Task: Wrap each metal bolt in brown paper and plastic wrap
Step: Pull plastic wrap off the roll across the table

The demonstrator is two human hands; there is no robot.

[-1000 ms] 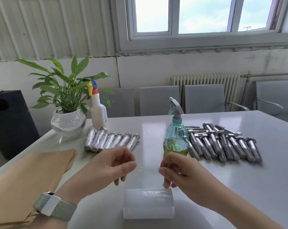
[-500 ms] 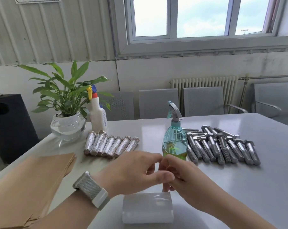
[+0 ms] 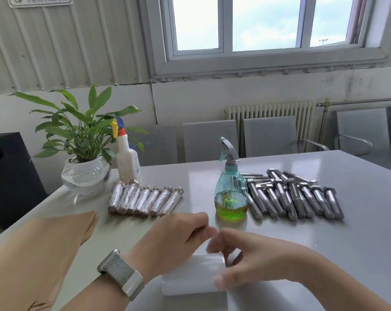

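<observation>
Both hands meet above the wrap roll [image 3: 193, 274] at 6 o'clock: left hand [image 3: 174, 239] curled, grasp unclear; right hand [image 3: 246, 259] grips the roll. Pull film evenly, roll steadied. Bare bolts [image 3: 295, 196] wait at 2 o'clock.

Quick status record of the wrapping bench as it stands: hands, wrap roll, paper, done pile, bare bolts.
left hand: fingers curled at the roll's far edge, watch on wrist
right hand: on the roll's right end, thumb at its front; grip blurred
plastic wrap roll: lying on the table, near edge
brown paper: stacked at left
wrapped bolts: one row, far left-centre
bare bolts: pile at right
green spray bottle: upright between the piles
</observation>
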